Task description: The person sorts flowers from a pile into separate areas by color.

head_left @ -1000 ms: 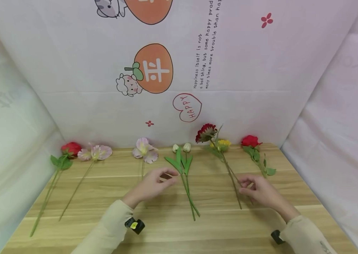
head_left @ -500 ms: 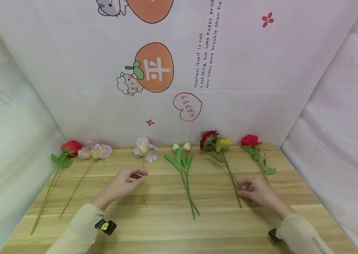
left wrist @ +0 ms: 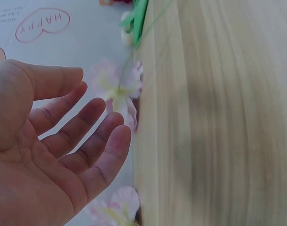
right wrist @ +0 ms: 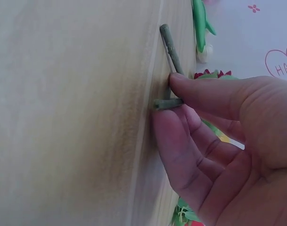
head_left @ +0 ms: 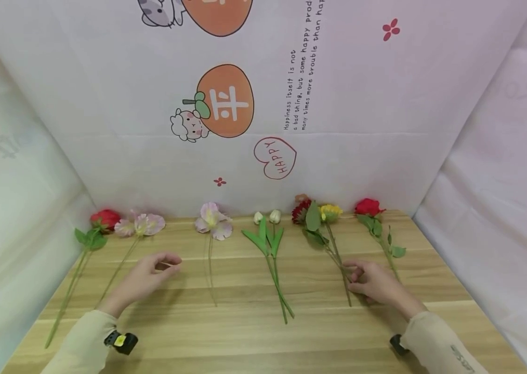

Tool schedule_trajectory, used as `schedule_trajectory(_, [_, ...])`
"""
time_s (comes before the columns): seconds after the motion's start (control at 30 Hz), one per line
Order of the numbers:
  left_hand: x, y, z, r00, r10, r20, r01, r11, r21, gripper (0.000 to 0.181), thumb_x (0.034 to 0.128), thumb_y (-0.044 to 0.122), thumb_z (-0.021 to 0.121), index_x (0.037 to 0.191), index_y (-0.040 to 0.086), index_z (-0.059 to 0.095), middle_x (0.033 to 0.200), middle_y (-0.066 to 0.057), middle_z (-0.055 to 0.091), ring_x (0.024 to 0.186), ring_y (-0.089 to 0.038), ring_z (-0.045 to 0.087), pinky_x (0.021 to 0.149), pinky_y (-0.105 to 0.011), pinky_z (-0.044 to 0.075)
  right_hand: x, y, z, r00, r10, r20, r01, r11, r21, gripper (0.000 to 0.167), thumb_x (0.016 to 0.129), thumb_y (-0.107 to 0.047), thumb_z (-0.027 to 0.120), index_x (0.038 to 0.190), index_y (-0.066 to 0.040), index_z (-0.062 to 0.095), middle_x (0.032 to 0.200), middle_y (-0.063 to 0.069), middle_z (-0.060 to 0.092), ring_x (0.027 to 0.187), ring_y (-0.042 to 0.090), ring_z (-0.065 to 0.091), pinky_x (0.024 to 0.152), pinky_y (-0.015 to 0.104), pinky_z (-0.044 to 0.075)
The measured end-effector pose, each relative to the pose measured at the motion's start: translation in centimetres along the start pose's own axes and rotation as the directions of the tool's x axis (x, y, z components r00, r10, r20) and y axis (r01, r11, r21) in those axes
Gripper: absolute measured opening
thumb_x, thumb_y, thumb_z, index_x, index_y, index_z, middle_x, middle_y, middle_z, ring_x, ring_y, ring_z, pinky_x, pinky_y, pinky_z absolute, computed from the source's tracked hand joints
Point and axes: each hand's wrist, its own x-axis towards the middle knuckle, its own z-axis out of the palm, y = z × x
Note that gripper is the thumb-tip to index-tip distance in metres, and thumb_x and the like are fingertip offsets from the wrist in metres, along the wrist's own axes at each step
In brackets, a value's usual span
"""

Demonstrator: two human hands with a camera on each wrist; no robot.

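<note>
My right hand (head_left: 377,284) pinches the stem of a dark red flower (head_left: 300,212) between thumb and fingers, low over the wooden table (head_left: 319,343). That bloom lies at the back edge, partly covered by its own leaves. Beside it is a yellow flower (head_left: 331,212), whose stem the held one crosses. In the right wrist view, the cut end of the held stem (right wrist: 167,104) pokes out past the fingertips. My left hand (head_left: 144,278) hovers with loosely bent fingers, holding nothing, close to a pale pink flower (head_left: 141,225) on the left. Another pink flower (left wrist: 110,84) shows beyond its fingertips.
Two white tulips (head_left: 275,216) lie crossed in the middle. A pink flower (head_left: 214,222) lies left of them. Red roses lie at each end, one left (head_left: 106,219) and one right (head_left: 369,207). A printed white cloth (head_left: 338,166) rises behind the table.
My left hand has moved left, away from the tulips and past the middle pink flower. The dark red flower's head has come down to the table edge beside the yellow one, still held by my right hand.
</note>
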Motion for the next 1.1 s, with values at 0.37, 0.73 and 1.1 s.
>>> schedule_trajectory(0.37, [-0.6,-1.7,-1.0,0.998,-0.053,-0.014,0.053,0.998,0.014,0.028,0.1010,0.021,0.066,0.119,-0.001,0.067,0.115,-0.013,0.070,0.101,-0.026,0.066,0.079,-0.031,0.056,0.0,0.3,-0.1,1.000,-0.019,0.008,0.019,1.000,-0.010,0.053,0.089,-0.006,0.077,0.138,0.001,0.056,0.094,0.004,0.061,0.052,0.014,0.055,0.042,0.030,0.052])
schedule_trajectory(0.73, [-1.1,-3.5,-2.6,0.993,-0.117,0.003,0.117,0.992,-0.038,0.034,0.1017,0.020,0.064,0.124,-0.006,0.062,0.120,-0.023,0.065,0.099,-0.027,0.066,0.075,-0.030,0.057,0.1,0.0,-0.3,1.000,-0.008,0.002,0.008,1.000,0.012,0.051,0.092,-0.007,0.074,0.139,0.000,0.056,0.097,0.006,0.062,0.058,0.018,0.058,0.044,0.031,0.054])
schedule_trajectory(1.1, [-1.7,-5.3,-4.5,0.984,-0.179,-0.006,0.180,0.983,0.040,0.038,0.1030,0.024,0.063,0.126,-0.006,0.061,0.120,-0.022,0.066,0.103,-0.033,0.065,0.077,-0.033,0.056,0.3,-0.2,-0.3,1.000,0.010,0.026,-0.010,0.999,0.034,0.048,0.096,-0.008,0.069,0.141,0.000,0.053,0.092,0.005,0.062,0.054,0.019,0.061,0.046,0.032,0.056])
